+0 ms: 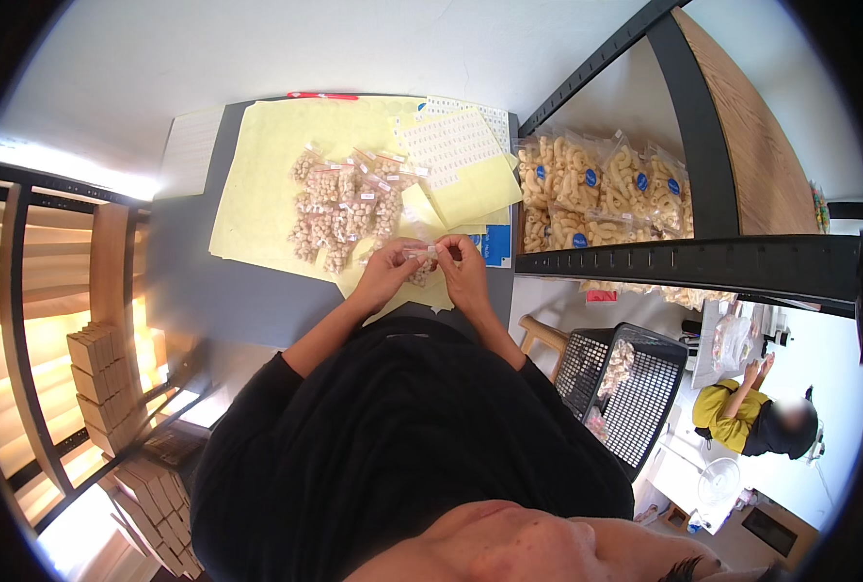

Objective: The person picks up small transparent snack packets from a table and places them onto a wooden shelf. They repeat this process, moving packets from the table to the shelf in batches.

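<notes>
Between my two hands, close to my body at the table's near edge, is a small clear zip bag of pale beige pieces. My left hand pinches its top at the left. At the top's right corner, the fingers of my right hand hold it by a small white label. Beyond my hands a pile of similar filled bags, many with small white labels, lies on yellow paper sheets. Right of the pile, a sheet of printed white labels rests on the paper.
A red pen lies at the table's far edge. Bags of curled snacks fill a shelf at right, above black plastic crates. Stacked cardboard boxes stand at left. A person in a yellow top works at another table.
</notes>
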The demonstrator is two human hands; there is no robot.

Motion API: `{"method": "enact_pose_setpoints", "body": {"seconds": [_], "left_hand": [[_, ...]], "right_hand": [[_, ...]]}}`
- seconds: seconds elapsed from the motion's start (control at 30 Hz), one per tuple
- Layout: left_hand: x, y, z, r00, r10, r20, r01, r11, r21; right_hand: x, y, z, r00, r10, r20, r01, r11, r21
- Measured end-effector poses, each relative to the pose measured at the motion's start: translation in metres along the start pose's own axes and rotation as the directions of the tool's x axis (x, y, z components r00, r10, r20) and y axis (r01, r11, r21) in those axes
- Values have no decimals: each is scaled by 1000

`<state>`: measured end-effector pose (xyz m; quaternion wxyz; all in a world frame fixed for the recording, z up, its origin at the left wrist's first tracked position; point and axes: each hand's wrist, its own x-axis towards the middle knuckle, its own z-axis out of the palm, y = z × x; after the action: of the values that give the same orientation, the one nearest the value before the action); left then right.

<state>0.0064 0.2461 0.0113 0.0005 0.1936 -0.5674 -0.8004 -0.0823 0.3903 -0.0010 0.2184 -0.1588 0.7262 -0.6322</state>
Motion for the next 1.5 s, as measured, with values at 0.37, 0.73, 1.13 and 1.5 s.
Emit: {"method": "enact_pose_setpoints", "body": {"seconds": [0.37, 0.73, 1.13, 1.5], "left_hand": [[3, -7, -6, 1000, -27, 14, 25, 993, 112], [2, -7, -5, 998, 3, 59, -5, 999, 41], [3, -6, -5, 1000, 8, 23, -11, 995, 97], [3, -6, -6, 999, 29, -28, -23, 984, 179]], "right_hand": [[-3, 0, 4, 999, -33, -32, 30, 996, -89], [-4, -7, 4, 998, -31, -58, 20, 985, -169], [-4, -6, 5, 999, -13, -43, 5, 982, -186], [-4, -2, 6, 1000, 14, -25, -18, 983, -183]]}}
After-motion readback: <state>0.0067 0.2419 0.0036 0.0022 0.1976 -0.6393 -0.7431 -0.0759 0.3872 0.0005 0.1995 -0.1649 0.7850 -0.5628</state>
